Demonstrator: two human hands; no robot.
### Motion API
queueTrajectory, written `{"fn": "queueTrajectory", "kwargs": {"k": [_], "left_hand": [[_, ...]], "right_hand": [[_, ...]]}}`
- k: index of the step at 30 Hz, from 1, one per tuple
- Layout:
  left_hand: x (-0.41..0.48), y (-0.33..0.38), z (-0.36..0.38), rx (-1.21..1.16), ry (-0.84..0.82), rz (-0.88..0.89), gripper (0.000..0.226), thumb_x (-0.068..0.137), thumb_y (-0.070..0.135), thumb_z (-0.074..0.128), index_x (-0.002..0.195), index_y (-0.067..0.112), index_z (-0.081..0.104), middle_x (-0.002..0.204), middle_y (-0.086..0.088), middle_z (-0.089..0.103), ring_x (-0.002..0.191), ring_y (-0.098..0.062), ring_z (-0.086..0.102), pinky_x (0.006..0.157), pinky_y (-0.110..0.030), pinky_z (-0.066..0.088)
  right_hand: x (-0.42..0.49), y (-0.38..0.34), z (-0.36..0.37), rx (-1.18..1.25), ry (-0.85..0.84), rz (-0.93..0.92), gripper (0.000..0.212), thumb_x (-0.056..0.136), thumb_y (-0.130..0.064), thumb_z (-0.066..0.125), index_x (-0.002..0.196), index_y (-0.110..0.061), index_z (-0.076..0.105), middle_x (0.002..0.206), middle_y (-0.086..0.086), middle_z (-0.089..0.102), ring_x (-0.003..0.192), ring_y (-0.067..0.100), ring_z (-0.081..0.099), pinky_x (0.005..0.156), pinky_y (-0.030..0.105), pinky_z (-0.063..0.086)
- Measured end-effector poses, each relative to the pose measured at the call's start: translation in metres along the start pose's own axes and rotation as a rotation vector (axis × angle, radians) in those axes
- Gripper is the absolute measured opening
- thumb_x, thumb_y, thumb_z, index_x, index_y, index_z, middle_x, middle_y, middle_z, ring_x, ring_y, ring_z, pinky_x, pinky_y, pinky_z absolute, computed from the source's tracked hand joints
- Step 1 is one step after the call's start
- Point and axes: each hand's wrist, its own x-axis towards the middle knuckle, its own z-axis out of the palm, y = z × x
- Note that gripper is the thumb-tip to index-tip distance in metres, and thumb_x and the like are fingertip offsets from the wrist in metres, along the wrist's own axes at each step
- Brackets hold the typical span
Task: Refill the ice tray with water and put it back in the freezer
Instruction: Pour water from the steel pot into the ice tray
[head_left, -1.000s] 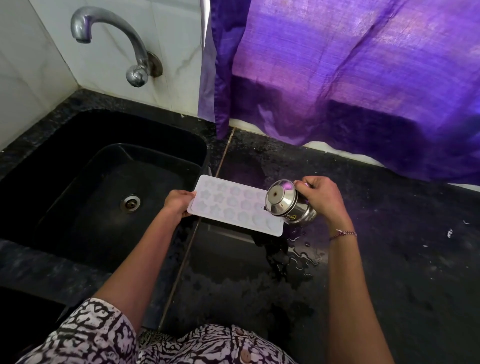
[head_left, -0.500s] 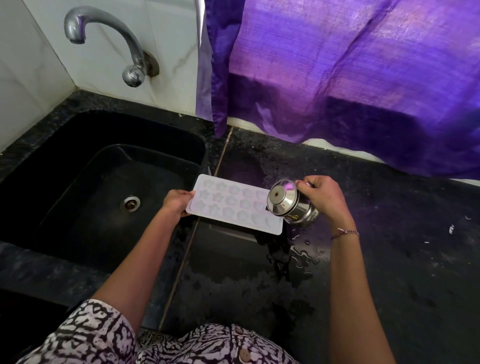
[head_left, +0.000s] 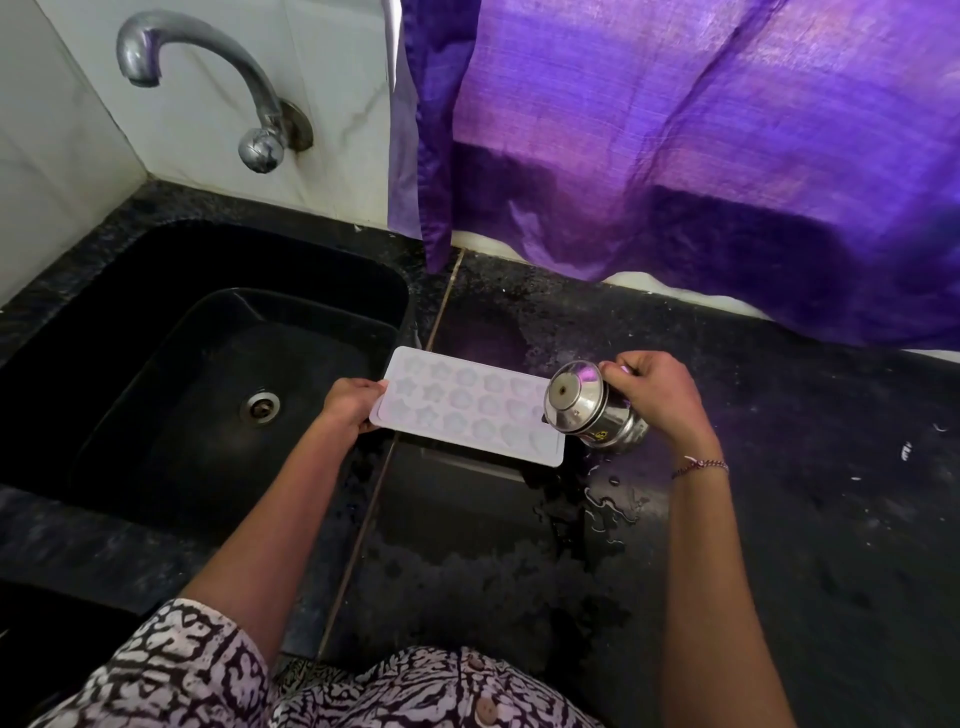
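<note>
Tray (head_left: 467, 405) looks light, bendy, spill-prone when full; best carried by both ends. Left hand (head_left: 348, 402) pinches its end by the sink (head_left: 332, 270); right hand (head_left: 657, 397) grips the tipped pot (head_left: 587, 410).

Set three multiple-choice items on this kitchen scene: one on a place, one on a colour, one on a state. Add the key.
1. Where is the white plastic ice tray? A in the sink basin; B over the black stone counter; C under the tap.
2. What colour is the hanging cloth curtain? A green; B purple; C yellow.
3. How is the shiny steel vessel? A upright on the counter; B lying in the sink; C held tilted at the tray's right end.
Key: B, dark counter shows beneath the tray; B, its whole cloth is purple; C, its round end leans over the tray.
</note>
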Motion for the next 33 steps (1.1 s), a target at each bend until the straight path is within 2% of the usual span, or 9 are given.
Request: {"fn": "queueTrajectory", "kwargs": {"k": [4, 6, 8, 11, 14, 17, 21, 25, 33], "left_hand": [[0.001, -0.001, 0.0, 0.015, 0.01, 0.005, 0.007, 0.087, 0.006, 0.064, 0.094, 0.005, 0.062, 0.089, -0.009, 0.063, 0.065, -0.016, 0.059, 0.042, -0.019, 0.051], [0.002, -0.001, 0.0, 0.022, 0.011, 0.002, 0.002, 0.087, 0.006, 0.064, 0.086, 0.005, 0.062, 0.094, -0.011, 0.063, 0.065, -0.016, 0.06, 0.046, -0.022, 0.051], [0.003, -0.001, 0.0, 0.014, 0.012, 0.002, 0.01, 0.086, 0.007, 0.065, 0.077, 0.008, 0.06, 0.092, -0.01, 0.063, 0.065, -0.017, 0.06, 0.042, -0.019, 0.051], [0.004, -0.001, 0.0, 0.013, 0.012, 0.004, 0.008, 0.087, 0.009, 0.065, 0.081, 0.005, 0.06, 0.086, -0.007, 0.062, 0.064, -0.017, 0.06, 0.038, -0.016, 0.048], [0.005, -0.002, 0.0, 0.005, 0.007, 0.003, 0.005, 0.088, 0.009, 0.064, 0.089, 0.005, 0.062, 0.079, -0.004, 0.062, 0.065, -0.017, 0.06, 0.041, -0.02, 0.049], [0.007, -0.003, -0.001, 0.002, -0.001, -0.001, 0.008, 0.089, 0.008, 0.062, 0.08, 0.006, 0.061, 0.079, -0.003, 0.062, 0.065, -0.017, 0.06, 0.048, -0.025, 0.049], [0.006, -0.003, -0.001, -0.011, -0.006, 0.004, 0.01, 0.088, 0.006, 0.062, 0.077, 0.007, 0.06, 0.078, -0.002, 0.063, 0.065, -0.017, 0.06, 0.038, -0.018, 0.049], [0.004, -0.002, 0.0, -0.002, -0.005, 0.007, 0.014, 0.088, 0.007, 0.063, 0.074, 0.009, 0.06, 0.078, -0.003, 0.062, 0.065, -0.016, 0.06, 0.037, -0.016, 0.048], [0.005, -0.003, -0.001, 0.025, 0.0, 0.014, 0.009, 0.087, 0.009, 0.064, 0.079, 0.01, 0.061, 0.09, -0.008, 0.063, 0.067, -0.016, 0.061, 0.05, -0.024, 0.051]], "right_hand": [[-0.001, 0.005, -0.005, -0.012, -0.003, 0.015, 0.035, 0.087, -0.027, 0.06, 0.059, -0.015, 0.043, 0.059, 0.006, 0.042, 0.057, 0.016, 0.037, 0.055, 0.028, 0.029], [-0.001, 0.007, -0.006, -0.018, -0.002, 0.022, 0.034, 0.087, -0.027, 0.06, 0.06, -0.015, 0.044, 0.059, 0.006, 0.042, 0.058, 0.017, 0.037, 0.056, 0.028, 0.029], [-0.001, 0.008, -0.007, -0.026, -0.001, 0.024, 0.034, 0.087, -0.027, 0.06, 0.06, -0.015, 0.045, 0.059, 0.007, 0.043, 0.058, 0.017, 0.038, 0.056, 0.028, 0.029], [-0.001, 0.008, -0.008, -0.032, 0.0, 0.022, 0.033, 0.087, -0.028, 0.06, 0.06, -0.015, 0.046, 0.059, 0.007, 0.044, 0.058, 0.016, 0.038, 0.056, 0.028, 0.03], [-0.001, 0.008, -0.008, -0.037, -0.002, 0.021, 0.035, 0.087, -0.028, 0.06, 0.059, -0.015, 0.042, 0.06, 0.007, 0.042, 0.057, 0.016, 0.036, 0.055, 0.028, 0.028], [-0.002, 0.006, -0.007, -0.059, -0.002, 0.013, 0.038, 0.087, -0.027, 0.059, 0.058, -0.016, 0.036, 0.059, 0.007, 0.038, 0.054, 0.015, 0.032, 0.052, 0.028, 0.024], [-0.002, 0.005, -0.006, -0.077, -0.002, 0.002, 0.037, 0.087, -0.027, 0.059, 0.059, -0.015, 0.038, 0.058, 0.007, 0.037, 0.051, 0.014, 0.03, 0.051, 0.027, 0.023], [-0.001, 0.006, -0.005, -0.081, -0.007, 0.0, 0.035, 0.087, -0.027, 0.06, 0.06, -0.015, 0.041, 0.058, 0.006, 0.038, 0.05, 0.013, 0.03, 0.051, 0.027, 0.024], [0.003, 0.014, -0.006, -0.009, -0.007, 0.011, 0.035, 0.087, -0.027, 0.06, 0.06, -0.016, 0.041, 0.06, 0.007, 0.039, 0.056, 0.016, 0.034, 0.055, 0.027, 0.026]]}}
